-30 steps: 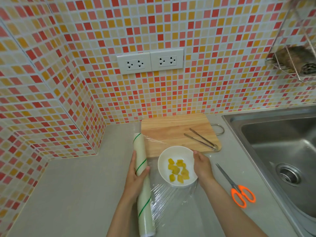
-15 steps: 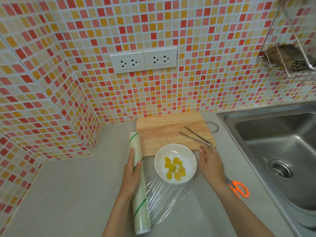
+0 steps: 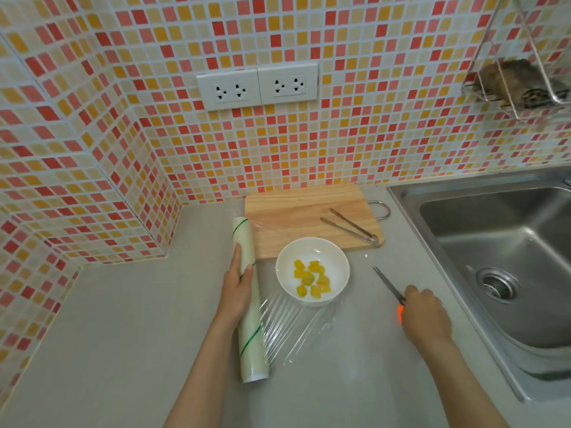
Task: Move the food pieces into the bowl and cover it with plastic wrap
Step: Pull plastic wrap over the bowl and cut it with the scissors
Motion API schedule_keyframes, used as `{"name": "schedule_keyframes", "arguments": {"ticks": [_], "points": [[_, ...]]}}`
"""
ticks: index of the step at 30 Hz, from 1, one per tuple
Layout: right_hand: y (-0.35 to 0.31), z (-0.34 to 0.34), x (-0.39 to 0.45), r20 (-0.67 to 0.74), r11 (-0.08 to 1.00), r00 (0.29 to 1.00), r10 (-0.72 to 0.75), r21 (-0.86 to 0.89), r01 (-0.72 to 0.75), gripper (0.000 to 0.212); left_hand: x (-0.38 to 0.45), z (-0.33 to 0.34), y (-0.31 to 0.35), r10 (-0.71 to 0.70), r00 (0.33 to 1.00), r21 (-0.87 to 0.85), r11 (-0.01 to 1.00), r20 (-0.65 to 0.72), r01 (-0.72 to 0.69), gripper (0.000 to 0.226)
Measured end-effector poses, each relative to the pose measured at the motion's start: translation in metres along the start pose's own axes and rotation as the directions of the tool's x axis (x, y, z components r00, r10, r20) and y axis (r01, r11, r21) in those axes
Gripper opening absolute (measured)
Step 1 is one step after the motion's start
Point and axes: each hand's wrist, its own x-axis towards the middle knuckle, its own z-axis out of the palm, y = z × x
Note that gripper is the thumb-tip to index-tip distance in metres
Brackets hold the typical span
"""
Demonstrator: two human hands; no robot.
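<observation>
A white bowl (image 3: 312, 247) holding several yellow food pieces (image 3: 311, 278) stands on a sheet of clear plastic wrap (image 3: 296, 325) pulled out from its roll (image 3: 247, 304). My left hand (image 3: 236, 288) lies on the roll, thumb over it, pressing it to the counter. To the right of the bowl, my right hand (image 3: 425, 313) covers the orange handles of the scissors (image 3: 387, 285), fingers curled over them; the blades point away toward the cutting board.
A wooden cutting board (image 3: 296, 211) with metal tongs (image 3: 350, 227) lies behind the bowl against the tiled wall. A steel sink (image 3: 500, 242) fills the right side. A wire rack (image 3: 522, 84) hangs at upper right. Grey counter extends to the left and front.
My right hand left the bowl's rim and moved right onto the scissors' handles. The left hand stayed on the roll.
</observation>
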Motion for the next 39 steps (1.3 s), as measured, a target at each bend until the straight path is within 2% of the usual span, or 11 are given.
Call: {"name": "schedule_keyframes", "arguments": {"ticks": [5,8,10,11,13,14,17,19,23,29,39], "points": [[0.003,-0.006,-0.002,0.088,0.995,0.995,0.038,0.087,-0.046,0.019,-0.001,-0.001,0.003,-0.017,1.000,-0.016,1.000,0.005,0.017,0.055],[0.010,-0.006,-0.016,0.141,0.977,0.990,-0.024,0.212,-0.007,0.018,-0.003,0.000,0.004,-0.037,0.999,-0.022,0.999,-0.004,0.037,0.055],[0.016,-0.006,-0.031,0.158,0.903,0.982,-0.102,0.429,0.025,0.017,-0.005,0.001,0.003,-0.034,0.999,-0.024,0.999,-0.016,0.034,0.055],[0.018,-0.008,-0.043,0.197,0.815,0.967,-0.162,0.579,0.019,0.017,-0.005,0.002,0.003,-0.032,0.999,-0.027,0.999,-0.024,0.031,0.055],[0.017,-0.012,-0.071,0.311,0.655,0.896,-0.316,0.755,-0.031,0.017,-0.006,0.001,0.001,-0.026,0.999,-0.030,0.999,-0.041,0.025,0.055],[0.013,-0.011,-0.087,0.382,0.626,0.835,-0.397,0.777,-0.057,0.018,-0.007,0.001,0.001,-0.027,0.999,-0.030,0.999,-0.043,0.026,0.055],[-0.010,-0.002,-0.130,0.551,0.630,0.612,-0.568,0.769,-0.108,0.023,-0.007,0.000,0.000,-0.033,0.999,-0.039,0.999,-0.039,0.031,0.055],[-0.030,0.004,-0.144,0.573,0.625,0.561,-0.597,0.771,-0.122,0.028,-0.008,-0.001,0.000,-0.038,0.999,-0.046,0.998,-0.039,0.036,0.054],[-0.064,0.006,-0.143,0.590,0.651,0.597,-0.544,0.745,-0.143,0.023,-0.010,-0.003,-0.001,-0.050,0.998,-0.063,0.997,-0.047,0.047,0.054],[-0.085,0.002,-0.139,0.580,0.639,0.610,-0.539,0.754,-0.152,0.019,-0.011,-0.003,-0.003,-0.048,0.998,-0.079,0.996,-0.050,0.044,0.053],[-0.103,0.016,-0.129,0.441,0.471,0.752,-0.490,0.860,-0.197,0.019,-0.015,-0.003,-0.001,-0.043,0.998,-0.099,0.994,-0.048,0.038,0.053]]}}
